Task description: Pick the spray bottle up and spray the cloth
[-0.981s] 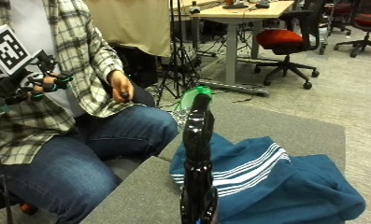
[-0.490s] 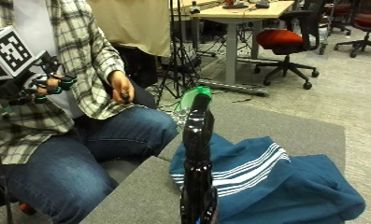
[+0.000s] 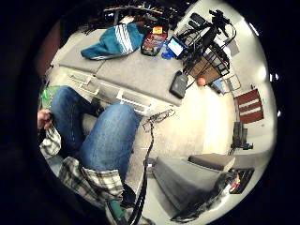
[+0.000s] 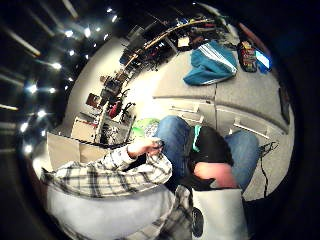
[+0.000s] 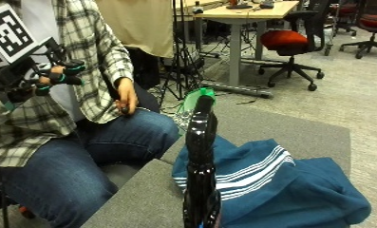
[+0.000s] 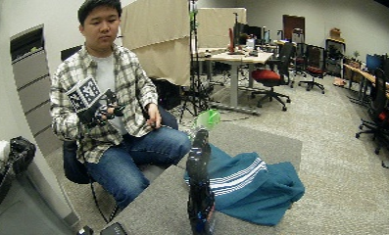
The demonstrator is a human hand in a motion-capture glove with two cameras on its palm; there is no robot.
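Against the person's chest, the gloved right hand [image 5: 39, 80] is raised, fingers loosely curled, holding nothing. On the grey surface [image 5: 264, 126] the green-topped spray bottle [image 5: 193, 107] stands at the teal cloth's [image 5: 270, 185] eleven o'clock, well apart from that hand.

We see a grey carpeted floor [image 5: 365, 90] running back to a light wooden desk [image 5: 245, 10] far right with a red office chair [image 5: 289, 40] beside it, a beige partition [image 5: 137, 23] behind, more desks and chairs [image 6: 376, 98] along the right wall, and ceiling lights [image 4: 65, 35] overhead.
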